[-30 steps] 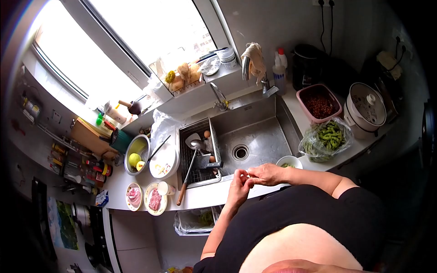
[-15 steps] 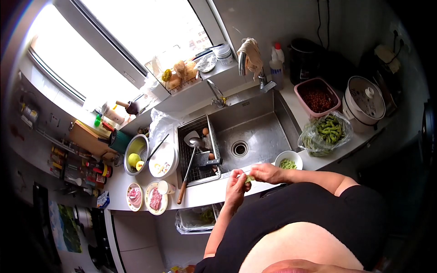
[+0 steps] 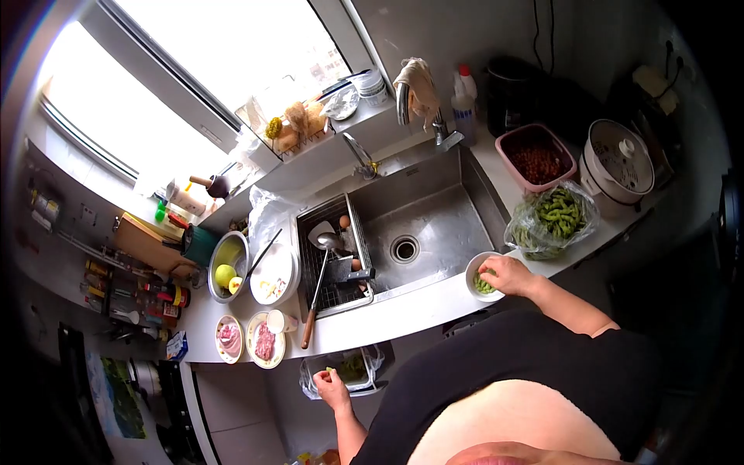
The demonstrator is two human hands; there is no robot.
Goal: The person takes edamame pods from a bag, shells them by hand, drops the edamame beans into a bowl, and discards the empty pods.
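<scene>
The white counter [image 3: 403,314] carries the work along its front edge, with the steel sink [image 3: 442,232] set into it. Below that front edge, left of the sink's middle, hangs a bin [image 3: 373,363] lined with clear plastic, some green stuff inside. Towards the counter's right end, near the front edge, a clear bag [image 3: 524,239] stands open, heaped with green pods [image 3: 562,213]. The white bowl [image 3: 471,285] sits just left of that bag, at the front edge, by the sink's near right corner.

The right hand [image 3: 508,275] is over the bowl, fingertips curled down inside the rim; whether they grip any beans I cannot tell. The left hand [image 3: 333,390] is over the bin's near side, its fingertips seemingly pinching a small green scrap [image 3: 330,370]. Shelled green beans [image 3: 483,287] lie in the bowl.

To do this step well, I would open the right fingers low, below the rim, so no bean bounces towards the sink. The left hand should best be well inside the liner before loosening, after a quick check that the scrap holds no bean.
</scene>
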